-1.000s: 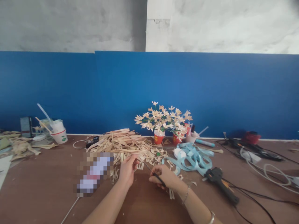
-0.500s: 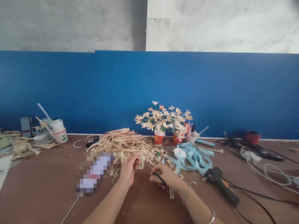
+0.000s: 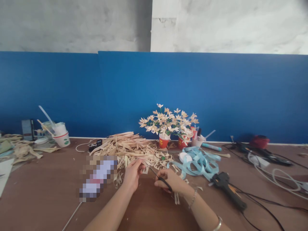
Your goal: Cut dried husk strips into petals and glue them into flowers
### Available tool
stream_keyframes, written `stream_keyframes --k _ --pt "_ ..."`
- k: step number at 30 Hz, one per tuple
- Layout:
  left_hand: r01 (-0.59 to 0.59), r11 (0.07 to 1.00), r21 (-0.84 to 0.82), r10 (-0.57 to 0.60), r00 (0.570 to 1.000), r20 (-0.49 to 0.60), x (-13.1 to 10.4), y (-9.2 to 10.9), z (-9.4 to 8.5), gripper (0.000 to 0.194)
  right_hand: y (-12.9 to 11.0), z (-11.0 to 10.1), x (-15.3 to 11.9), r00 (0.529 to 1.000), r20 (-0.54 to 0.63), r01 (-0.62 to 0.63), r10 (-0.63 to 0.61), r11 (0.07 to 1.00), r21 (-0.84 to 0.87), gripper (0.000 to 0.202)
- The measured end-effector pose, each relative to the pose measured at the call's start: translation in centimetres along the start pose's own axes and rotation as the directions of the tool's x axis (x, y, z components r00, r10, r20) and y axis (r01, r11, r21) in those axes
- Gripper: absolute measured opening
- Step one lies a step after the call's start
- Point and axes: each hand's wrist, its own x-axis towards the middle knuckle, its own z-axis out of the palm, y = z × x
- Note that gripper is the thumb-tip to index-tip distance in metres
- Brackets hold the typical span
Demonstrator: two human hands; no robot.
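Note:
Near the middle of the brown table, my left hand (image 3: 132,175) pinches a small pale piece, probably a strip of dried husk, between thumb and fingertips. My right hand (image 3: 170,181) is closed round the black handles of a pair of scissors (image 3: 164,183), whose blades point up and left to the left fingertips. Just behind the hands lies a heap of pale dried strips (image 3: 130,146). Cut scraps (image 3: 177,199) lie under my right hand. Pale artificial flowers (image 3: 166,120) stand in red cups (image 3: 164,141) behind the heap.
Light blue ribbon (image 3: 201,163) and a black glue gun (image 3: 228,191) with cables lie to the right. A blurred-out device (image 3: 97,179) with a cord lies left of my hands. A white cup (image 3: 62,139) stands at the back left, before a blue partition (image 3: 120,93).

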Motion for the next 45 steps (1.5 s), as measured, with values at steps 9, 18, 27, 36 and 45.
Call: stream_keyframes --k 9,18,27,36,45 --pt "-0.003 1.000 -0.026 0.003 1.000 -0.016 -0.1 0.1 0.1 0.019 0.1 0.0 0.1 0.999 -0.011 0.029 -0.030 0.999 -0.045 0.028" --pt "-0.003 0.997 -0.072 0.001 1.000 -0.027 -0.4 0.1 0.4 0.020 0.3 0.4 0.2 0.999 -0.049 0.002 -0.005 0.998 -0.063 0.025" --pt "-0.023 1.000 0.000 0.023 0.998 -0.050 -0.1 0.1 0.3 0.020 0.0 0.6 0.2 0.998 -0.063 -0.031 0.026 0.997 -0.075 0.026" --pt "-0.190 0.950 0.248 0.204 0.978 -0.034 1.3 0.9 -0.8 0.023 0.1 -1.4 -0.7 0.998 0.015 -0.052 0.053 0.997 -0.059 0.021" --pt "-0.202 0.874 0.441 0.151 0.977 0.148 1.4 0.9 -1.1 0.026 -0.2 -1.4 -0.9 0.994 0.028 -0.103 0.105 0.993 -0.060 0.021"
